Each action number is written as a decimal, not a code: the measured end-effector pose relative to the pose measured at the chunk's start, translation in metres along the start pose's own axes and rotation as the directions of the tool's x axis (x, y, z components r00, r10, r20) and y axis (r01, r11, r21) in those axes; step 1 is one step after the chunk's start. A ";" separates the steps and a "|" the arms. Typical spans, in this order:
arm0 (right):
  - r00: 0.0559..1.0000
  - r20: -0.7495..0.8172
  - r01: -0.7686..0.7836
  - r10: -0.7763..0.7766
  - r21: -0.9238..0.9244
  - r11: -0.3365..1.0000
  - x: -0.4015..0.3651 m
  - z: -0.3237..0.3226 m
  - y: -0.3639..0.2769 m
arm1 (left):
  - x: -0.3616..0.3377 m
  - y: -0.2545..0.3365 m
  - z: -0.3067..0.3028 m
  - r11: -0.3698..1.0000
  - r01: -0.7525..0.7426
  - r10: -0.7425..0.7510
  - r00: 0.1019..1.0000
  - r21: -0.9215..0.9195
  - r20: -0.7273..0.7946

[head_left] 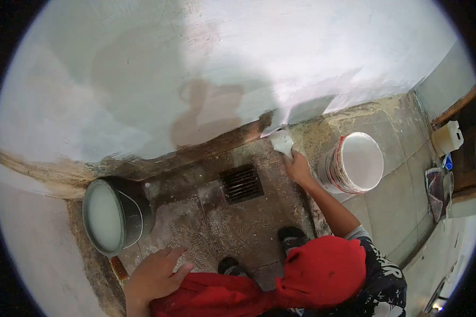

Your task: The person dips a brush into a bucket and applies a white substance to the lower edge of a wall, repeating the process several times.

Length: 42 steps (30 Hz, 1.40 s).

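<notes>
My right hand [298,168] is closed around a putty knife [281,141] whose wide blade is coated in white. The blade lies close to the foot of the pale wall [312,53], by a strip of wet-looking white at its lower edge. At the lower left, my left hand [154,274] hangs over red cloth [211,296] with its fingers spread and nothing in them. A white bucket [360,164], smeared inside and out, stands to the right of my right hand.
A dark bucket [104,216] of cloudy liquid stands in the left corner. Set into the dirty tiled floor is a drain grate [241,183]. Beside the bucket lies an orange-brown brush-like item [118,268]. A cream jerrycan [447,138] and a cloth [435,193] are at the far right.
</notes>
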State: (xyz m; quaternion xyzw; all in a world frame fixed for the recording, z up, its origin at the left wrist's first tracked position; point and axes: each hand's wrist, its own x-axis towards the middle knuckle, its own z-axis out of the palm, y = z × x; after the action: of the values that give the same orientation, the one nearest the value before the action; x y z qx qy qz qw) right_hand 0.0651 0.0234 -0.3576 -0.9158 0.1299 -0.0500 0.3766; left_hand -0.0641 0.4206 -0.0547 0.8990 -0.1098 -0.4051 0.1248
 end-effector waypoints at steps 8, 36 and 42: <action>0.999 -0.032 -0.013 0.014 0.023 1.000 0.016 -0.027 -0.035 | -0.003 0.004 -0.003 0.999 0.031 -0.031 1.000 0.029 0.001; 1.000 -0.002 -0.019 0.019 0.075 0.997 0.019 -0.043 -0.065 | -0.002 -0.005 0.009 0.997 -0.066 0.070 0.993 0.040 -0.095; 0.978 -0.204 0.028 0.039 0.317 0.948 -0.009 -0.030 -0.072 | 0.000 -0.006 0.007 0.997 -0.076 0.078 0.991 0.018 -0.106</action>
State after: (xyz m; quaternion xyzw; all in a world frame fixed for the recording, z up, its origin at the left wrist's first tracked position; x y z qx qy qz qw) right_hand 0.0652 0.0541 -0.2857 -0.8323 0.1614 -0.1647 0.5040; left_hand -0.0687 0.4256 -0.0608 0.9152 -0.1405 -0.3508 0.1398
